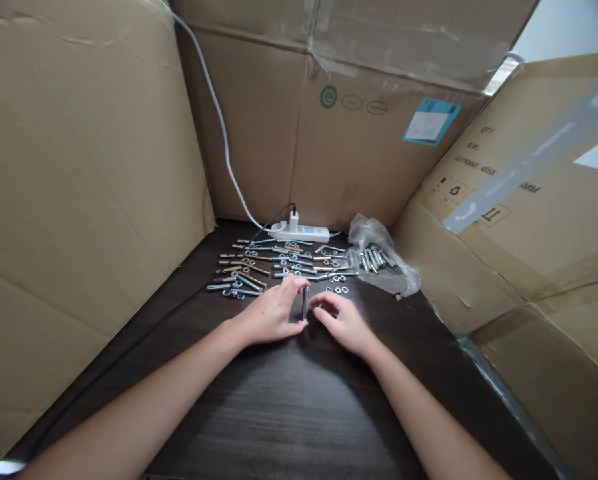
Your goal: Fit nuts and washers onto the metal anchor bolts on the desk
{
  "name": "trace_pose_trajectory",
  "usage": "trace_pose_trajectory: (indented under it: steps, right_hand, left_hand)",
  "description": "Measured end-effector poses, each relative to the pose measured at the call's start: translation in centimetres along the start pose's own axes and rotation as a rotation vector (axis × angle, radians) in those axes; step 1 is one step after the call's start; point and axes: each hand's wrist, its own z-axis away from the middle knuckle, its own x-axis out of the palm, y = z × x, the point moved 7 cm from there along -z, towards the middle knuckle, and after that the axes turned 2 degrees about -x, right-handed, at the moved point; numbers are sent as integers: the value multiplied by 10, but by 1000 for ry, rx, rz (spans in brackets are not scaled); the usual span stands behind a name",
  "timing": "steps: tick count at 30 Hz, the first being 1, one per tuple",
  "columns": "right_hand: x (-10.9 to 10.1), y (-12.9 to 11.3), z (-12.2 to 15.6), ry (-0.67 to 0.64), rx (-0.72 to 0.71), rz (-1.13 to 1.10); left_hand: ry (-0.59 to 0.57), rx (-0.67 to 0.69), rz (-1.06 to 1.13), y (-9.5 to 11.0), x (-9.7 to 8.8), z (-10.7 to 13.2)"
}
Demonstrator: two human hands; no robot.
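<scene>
My left hand [273, 311] pinches a metal expansion bolt [305, 303] and holds it upright on the dark wooden table [289, 407]. My right hand [343, 320] rests just right of the bolt, fingers curled toward it; whether they touch it I cannot tell. Just beyond both hands lie several bolts, sleeves and washers [279, 267] spread in rows. A few loose washers [339, 289] sit right by my right fingertips.
A clear plastic bag [379, 257] with several bolts lies at the right. A white power strip [301, 233] with a white cable [219, 120] and a plugged charger stands at the back. Cardboard boxes [79, 187] wall the table on the left, back and right.
</scene>
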Motion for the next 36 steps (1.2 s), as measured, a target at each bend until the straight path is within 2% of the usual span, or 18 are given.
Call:
trace_pose_trajectory:
  steps: [2,4,7,10,14,21,24,27,29,32,34,36]
  right_hand:
    - [-29,7,-2,150,-57,240]
    - [-57,21,-2,288,-29,384]
    - [-78,44,-4,304,53,541]
    - [-77,54,-6,238,70,633]
    - [-71,55,-7,199,101,714]
    - [-74,57,-6,217,169,669]
    - [-75,48,-5,254,145,615]
    - [-66,28,-4,293,67,428]
    - [-53,17,-3,296,37,120]
    - [-19,14,-1,218,172,-482]
    - [2,13,1,155,262,-767]
    - [14,12,3,130,327,-956]
  left_hand:
    - [0,-9,-6,-1,0,0]
    - [-2,-17,-6,-3,0,0]
    - [-3,-23,6,-4,0,0]
    - [1,-25,12,-5,0,0]
    - [1,-26,10,-6,1,0]
    - [-16,-44,9,-7,3,0]
    - [-24,-44,9,-7,4,0]
    - [-26,-31,19,-5,4,0]
    - [-26,-9,29,-1,4,0]
    - [-41,43,50,8,8,1]
    - [-53,65,66,12,9,1]
    - [-58,66,77,14,10,1]
